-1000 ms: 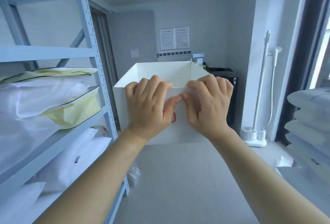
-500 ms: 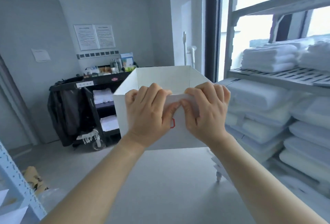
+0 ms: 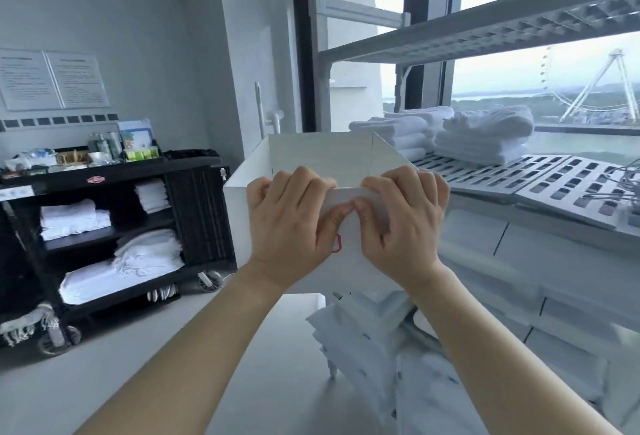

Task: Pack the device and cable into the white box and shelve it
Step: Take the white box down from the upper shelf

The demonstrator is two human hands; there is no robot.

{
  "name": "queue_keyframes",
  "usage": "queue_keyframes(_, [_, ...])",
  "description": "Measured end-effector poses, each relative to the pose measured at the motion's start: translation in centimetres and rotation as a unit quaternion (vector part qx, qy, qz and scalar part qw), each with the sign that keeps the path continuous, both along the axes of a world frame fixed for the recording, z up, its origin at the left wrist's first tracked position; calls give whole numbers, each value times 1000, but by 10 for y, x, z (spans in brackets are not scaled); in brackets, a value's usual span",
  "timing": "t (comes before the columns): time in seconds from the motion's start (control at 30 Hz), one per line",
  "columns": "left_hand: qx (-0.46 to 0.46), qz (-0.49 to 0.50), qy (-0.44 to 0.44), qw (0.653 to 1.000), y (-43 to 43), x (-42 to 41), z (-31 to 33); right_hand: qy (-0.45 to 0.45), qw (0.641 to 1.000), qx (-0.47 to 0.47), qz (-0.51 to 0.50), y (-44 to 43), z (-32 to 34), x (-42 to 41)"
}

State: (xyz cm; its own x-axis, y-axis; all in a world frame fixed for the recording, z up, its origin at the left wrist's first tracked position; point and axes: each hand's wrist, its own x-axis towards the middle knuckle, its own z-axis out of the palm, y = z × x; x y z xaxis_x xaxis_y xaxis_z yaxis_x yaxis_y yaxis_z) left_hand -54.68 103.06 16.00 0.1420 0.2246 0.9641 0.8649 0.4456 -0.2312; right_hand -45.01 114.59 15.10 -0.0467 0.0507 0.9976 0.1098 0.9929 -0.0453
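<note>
Both hands, the left hand (image 3: pixel 289 223) and right hand (image 3: pixel 403 223), keep a closed grip on the near wall of the open white box (image 3: pixel 322 154), held in the air just beside the slatted shelf (image 3: pixel 540 178) bearing folded towels (image 3: pixel 481 138).

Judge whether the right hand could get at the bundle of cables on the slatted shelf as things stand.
Probably not right away. The right hand is clamped on the near wall of the white box together with the left hand. The cables lie uncovered on the shelf further right.
</note>
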Motion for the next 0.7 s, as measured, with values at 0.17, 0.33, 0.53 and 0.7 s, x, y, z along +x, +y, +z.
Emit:
queue_keyframes(0.17, [11, -28, 2, 1000, 91, 29, 0, 0, 999, 14, -30, 86, 2, 36])
queue_keyframes(0.33, [8, -53, -4, 999, 171, 54, 6, 4, 998, 24, -59, 160, 8, 68])
queue_keyframes(0.53, [4, -101, -4, 995, 251, 67, 12, 16, 994, 35, -98, 234, 12, 87])
queue_keyframes(0.7, [9, -136, 4, 991, 313, 62, 13, 17, 991, 38, -126, 289, 12, 88])
